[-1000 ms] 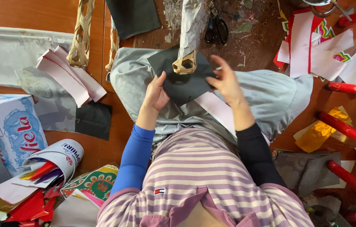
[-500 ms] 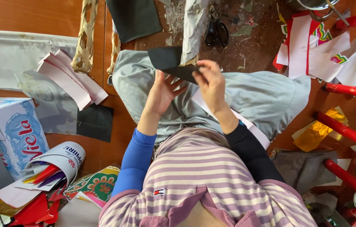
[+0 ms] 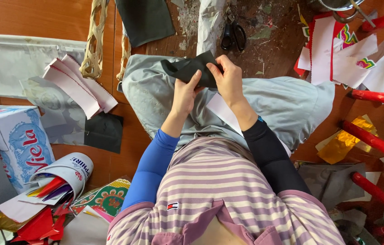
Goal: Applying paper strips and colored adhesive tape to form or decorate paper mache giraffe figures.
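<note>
Head view, looking down over a striped shirt and grey-trousered lap, frame centre.

Left hand [image 3: 185, 93], blue sleeve: fingers closed, thumb and fingertips pinching the lower edge of a piece of black sheet [image 3: 191, 69], just above centre of frame. Right hand [image 3: 229, 79], black sleeve: fingers curled over the sheet's right end, pinching it from above. Both hands touch the sheet; it is held up off the lap, folded or creased, left end free and pointing toward upper left.

A white paper strip [image 3: 223, 111] lies on the lap below the right wrist.

Surroundings, wooden floor: black scissors [image 3: 233, 34] at top centre, just beyond the hands. Stack of white cut strips [image 3: 76, 86] at left. Another dark sheet [image 3: 104, 131] lies flat at left of the lap. Red rods [image 3: 375, 143] at right edge. White bucket with coloured paper scraps [image 3: 60, 179] at lower left.
</note>
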